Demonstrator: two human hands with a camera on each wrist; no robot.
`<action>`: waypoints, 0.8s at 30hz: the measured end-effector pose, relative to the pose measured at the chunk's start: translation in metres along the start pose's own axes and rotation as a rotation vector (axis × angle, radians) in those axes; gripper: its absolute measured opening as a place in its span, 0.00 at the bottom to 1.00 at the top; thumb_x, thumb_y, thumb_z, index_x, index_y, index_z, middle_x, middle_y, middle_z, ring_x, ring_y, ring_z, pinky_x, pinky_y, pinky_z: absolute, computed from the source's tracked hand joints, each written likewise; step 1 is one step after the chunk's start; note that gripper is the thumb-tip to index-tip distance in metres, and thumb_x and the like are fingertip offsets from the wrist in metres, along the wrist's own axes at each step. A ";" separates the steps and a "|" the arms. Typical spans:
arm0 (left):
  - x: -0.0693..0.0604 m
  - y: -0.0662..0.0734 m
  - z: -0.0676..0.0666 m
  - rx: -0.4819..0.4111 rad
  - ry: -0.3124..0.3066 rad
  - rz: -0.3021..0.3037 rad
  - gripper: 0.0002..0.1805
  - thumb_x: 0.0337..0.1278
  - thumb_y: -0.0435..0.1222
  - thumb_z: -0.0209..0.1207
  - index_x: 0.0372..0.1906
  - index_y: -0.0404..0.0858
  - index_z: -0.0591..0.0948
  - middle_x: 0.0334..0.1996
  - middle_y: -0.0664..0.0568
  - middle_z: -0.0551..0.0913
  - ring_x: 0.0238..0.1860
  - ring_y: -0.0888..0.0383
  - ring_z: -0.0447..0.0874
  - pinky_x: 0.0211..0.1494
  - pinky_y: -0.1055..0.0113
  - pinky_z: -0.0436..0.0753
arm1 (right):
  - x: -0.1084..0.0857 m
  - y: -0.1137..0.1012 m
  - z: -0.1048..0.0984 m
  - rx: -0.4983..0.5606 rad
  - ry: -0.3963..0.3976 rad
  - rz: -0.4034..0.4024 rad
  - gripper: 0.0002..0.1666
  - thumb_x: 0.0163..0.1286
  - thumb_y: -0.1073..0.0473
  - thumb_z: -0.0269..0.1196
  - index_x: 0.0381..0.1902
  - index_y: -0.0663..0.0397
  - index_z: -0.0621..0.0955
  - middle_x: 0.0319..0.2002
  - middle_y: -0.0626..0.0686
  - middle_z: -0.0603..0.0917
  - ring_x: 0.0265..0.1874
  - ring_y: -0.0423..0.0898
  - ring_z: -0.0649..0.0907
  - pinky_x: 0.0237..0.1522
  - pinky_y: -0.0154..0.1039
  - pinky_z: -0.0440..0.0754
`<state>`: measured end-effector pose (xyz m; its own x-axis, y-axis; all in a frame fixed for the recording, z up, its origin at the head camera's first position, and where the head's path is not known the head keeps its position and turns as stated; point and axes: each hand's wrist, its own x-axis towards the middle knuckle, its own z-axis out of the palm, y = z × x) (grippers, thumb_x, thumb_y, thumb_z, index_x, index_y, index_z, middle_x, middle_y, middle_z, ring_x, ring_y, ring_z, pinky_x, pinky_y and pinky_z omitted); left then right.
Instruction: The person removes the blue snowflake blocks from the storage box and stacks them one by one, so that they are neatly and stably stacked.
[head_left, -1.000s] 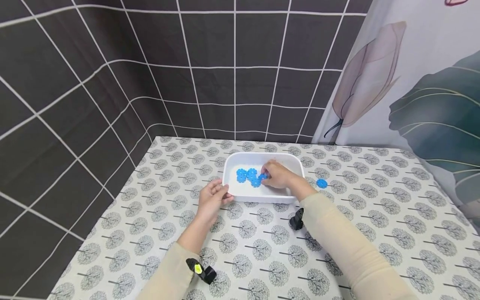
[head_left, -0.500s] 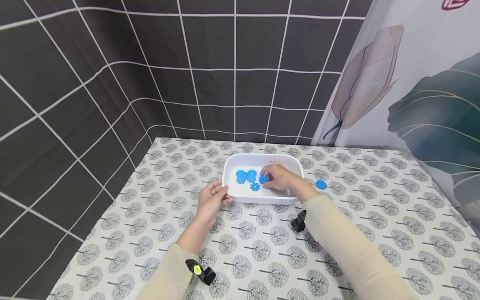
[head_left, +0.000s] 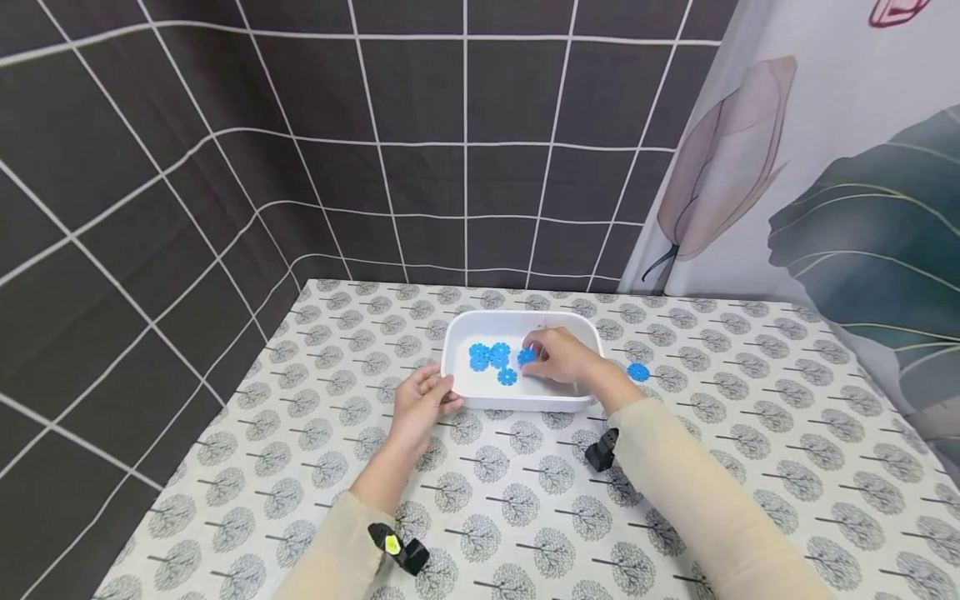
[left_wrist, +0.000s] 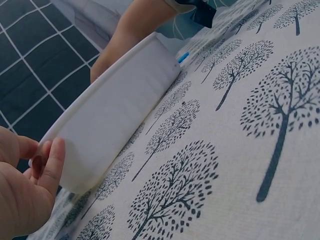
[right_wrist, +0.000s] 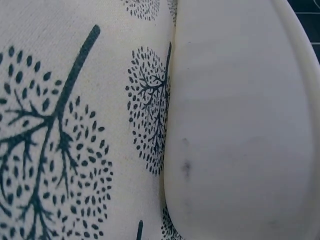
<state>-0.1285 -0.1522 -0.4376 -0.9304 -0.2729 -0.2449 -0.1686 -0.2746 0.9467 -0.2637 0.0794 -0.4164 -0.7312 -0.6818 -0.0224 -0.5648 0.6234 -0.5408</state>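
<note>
Blue, round, notch-edged disc of apparent plastic (head_left: 527,357) is sitting inside a white, rectangular, round-cornered tray (head_left: 521,405), pinched by your right hand (head_left: 559,355). Your thumb and curled fingers are holding its edge, their gap spanning only the disc. The right wrist view is showing none of this grip, so you cannot tell whether the disc is touching the tray floor. Being round, it is offering no long axis to align; the tray's is running left to right.

Just left of the grip and nearer you, a single blue disc (head_left: 507,377) is lying flat, with your right hand nearer to it. Farther left, an overlapping blue disc cluster (head_left: 480,357) is resting on the floor. Beyond that, your left hand (head_left: 417,406) is gripping the tray's left end from outside. To the right, outside the opposite end, a stray blue disc (head_left: 638,372) is lying on the white tree-printed cloth (head_left: 487,502); your right hand is the nearer one.
</note>
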 end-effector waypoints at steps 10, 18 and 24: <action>0.001 0.000 -0.001 -0.001 -0.002 -0.007 0.25 0.69 0.26 0.58 0.68 0.27 0.69 0.42 0.38 0.79 0.32 0.59 0.83 0.43 0.69 0.92 | -0.010 -0.003 -0.004 0.028 0.112 -0.030 0.24 0.63 0.59 0.73 0.53 0.68 0.81 0.41 0.56 0.85 0.39 0.48 0.84 0.48 0.43 0.89; 0.000 -0.002 -0.002 0.001 0.001 -0.009 0.25 0.68 0.26 0.58 0.68 0.27 0.69 0.42 0.38 0.80 0.32 0.58 0.83 0.43 0.70 0.92 | -0.019 0.001 -0.008 0.030 0.197 -0.070 0.24 0.63 0.60 0.73 0.54 0.67 0.81 0.41 0.56 0.86 0.38 0.48 0.83 0.47 0.46 0.87; -0.001 0.000 -0.001 0.008 -0.002 -0.004 0.25 0.68 0.27 0.59 0.67 0.27 0.70 0.43 0.37 0.80 0.32 0.58 0.83 0.43 0.70 0.92 | -0.026 0.002 -0.016 0.078 0.248 -0.074 0.25 0.63 0.62 0.73 0.54 0.68 0.81 0.42 0.58 0.86 0.38 0.50 0.83 0.44 0.46 0.87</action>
<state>-0.1274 -0.1533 -0.4380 -0.9302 -0.2702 -0.2485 -0.1752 -0.2680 0.9474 -0.2519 0.1050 -0.4035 -0.7656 -0.6041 0.2209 -0.5962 0.5375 -0.5963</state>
